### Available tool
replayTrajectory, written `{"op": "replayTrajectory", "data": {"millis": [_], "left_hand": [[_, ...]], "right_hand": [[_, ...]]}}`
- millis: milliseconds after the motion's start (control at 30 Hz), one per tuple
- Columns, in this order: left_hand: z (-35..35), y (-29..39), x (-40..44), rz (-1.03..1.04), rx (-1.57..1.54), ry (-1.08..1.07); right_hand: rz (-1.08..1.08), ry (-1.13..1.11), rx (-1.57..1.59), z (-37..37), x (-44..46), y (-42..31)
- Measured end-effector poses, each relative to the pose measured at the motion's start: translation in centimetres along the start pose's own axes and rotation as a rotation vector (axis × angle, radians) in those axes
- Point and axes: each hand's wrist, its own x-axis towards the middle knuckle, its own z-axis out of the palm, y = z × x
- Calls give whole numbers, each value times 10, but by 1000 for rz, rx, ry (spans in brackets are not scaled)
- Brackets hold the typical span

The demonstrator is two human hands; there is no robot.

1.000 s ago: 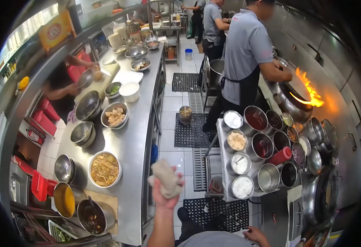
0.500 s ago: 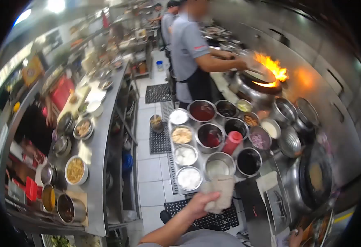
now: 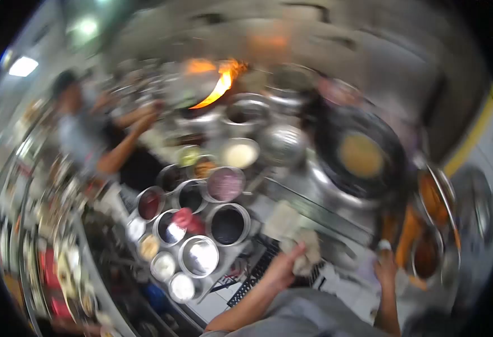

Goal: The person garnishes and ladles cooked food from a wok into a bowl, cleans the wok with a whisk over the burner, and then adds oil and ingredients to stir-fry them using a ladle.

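Between cloth (image 3: 310, 251) in left hand (image 3: 283, 271) and flame (image 3: 220, 89), pots (image 3: 247, 223), wok (image 3: 389, 151) at right

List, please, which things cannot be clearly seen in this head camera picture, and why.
Left hand: head view, the cloth hides most of its fingers.
Right hand: head view, blur hides what it touches.
Pan: head view, blur hides what the tan patch inside is.
Grey shirt: head view, the bottom edge cuts it off.
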Motion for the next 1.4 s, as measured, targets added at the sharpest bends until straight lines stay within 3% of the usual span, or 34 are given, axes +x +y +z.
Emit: {"op": "replayTrajectory", "data": {"millis": [33, 67, 133, 233, 333, 400, 467, 533, 567, 600, 667, 767, 800, 833, 867, 900, 967, 1033, 1100, 1167, 1200, 1300, 1367, 1400], "left_hand": [[10, 7, 10, 22, 39, 49], [17, 14, 25, 6, 34, 35], [11, 17, 64, -75, 50, -52], [39, 26, 101, -46, 53, 7], [56, 32, 126, -55, 74, 87], [57, 29, 148, -112, 40, 42], [56, 29, 164, -120, 69, -19], [79, 34, 170, -79, 80, 33], [89, 37, 173, -53, 77, 65], [89, 41, 174, -78, 102, 31], [98, 42, 174, -94, 118, 93], [125, 38, 191, -134, 181, 60], [129, 36, 200, -173, 194, 65], [134, 31, 210, -124, 165, -44], [116, 6, 228, 56, 151, -102], [114, -3, 234, 47, 80, -107], [131, 7, 240, -50, 24, 9], [135, 23, 236, -118, 147, -28], [140, 14, 244, -25, 125, -15], [133, 17, 243, -38, 82, 14], [133, 19, 240, -90, 27, 15], [134, 0, 263, -198, -36, 29], [108, 0, 281, -257, 10, -131], [104, 2, 279, -239, 125, -74]], "right_hand": [[-236, -24, -218, 31, 9, 49], [31, 9, -219, 51, 5, 56], [210, 56, -89, 18, 7, 14], [470, 8, 1028, -45, -13, -8], [361, 65, 1475, -129, -32, -92], [216, 77, 1302, -156, -5, -116], [192, 48, 938, -186, 41, -127], [-151, 18, 50, -217, 97, -142], [33, -151, -82, -235, 124, -167], [-56, -261, -294, -241, 157, -176], [-368, -341, -429, -225, 211, -174], [-181, -469, -777, -173, 295, -220], [-235, -441, -803, -164, 301, -220], [-330, -397, -816, -155, 311, -225], [-483, -334, -744, -165, 302, -224], [-570, -332, -798, -171, 306, -205], [-316, -418, -750, -185, 324, -218], [-560, -103, -826, -140, 352, -178], [-623, -18, -859, -138, 367, -182], [-668, -299, -800, -166, 345, -192], [-729, -318, -783, -193, 316, -203], [-511, -293, -603, -161, 346, -160], [-272, -127, -501, -125, 340, -162], [-353, -131, -601, -114, 357, -146]]}}
